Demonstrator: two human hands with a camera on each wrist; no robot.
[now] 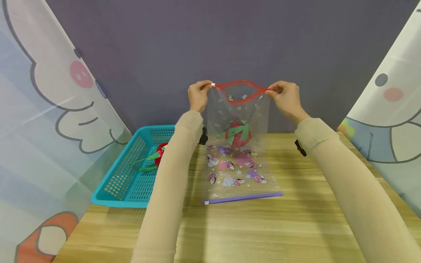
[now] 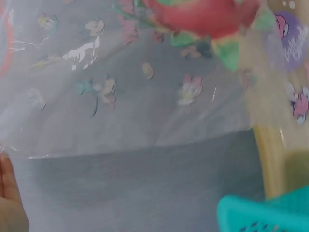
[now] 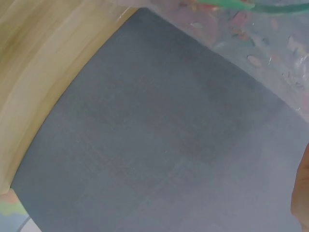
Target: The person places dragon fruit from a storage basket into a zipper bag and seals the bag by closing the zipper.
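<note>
White script runs across a purple blotch on the purple-zip bag (image 1: 238,171), clearest in the left wrist view, but the letters are too small and blurred to read with certainty. Around it are printed pink cartoon figures, blotches and a star. The red-zip bag (image 1: 213,109), see-through, carries small cartoon figures too.

Both arms reach forward in pale sleeves, the hands raised level with each other above the desk (image 1: 243,233). The left hand (image 1: 198,96) has a narrow grip, pinching the red-zip bag's corner beside its white slider (image 1: 213,84). The right hand (image 1: 287,98) likewise pinches the opposite corner between thumb and fingers. Between them the red-zip bag hangs upright, its red-edged mouth gaping, with a red object (image 1: 238,135) with green leafy strips low inside. The purple-zip bag lies flat on the desk in front, its purple strip toward the person.

The head view alone shows the basket (image 1: 118,203) as a whole, left of the bags, with a red and green item (image 1: 158,155) inside, partly behind the left sleeve; the left wrist view catches just a rim corner. The right wrist view shows a green strand against the clear film, and only a sliver of hand, so its hold cannot be told there.
</note>
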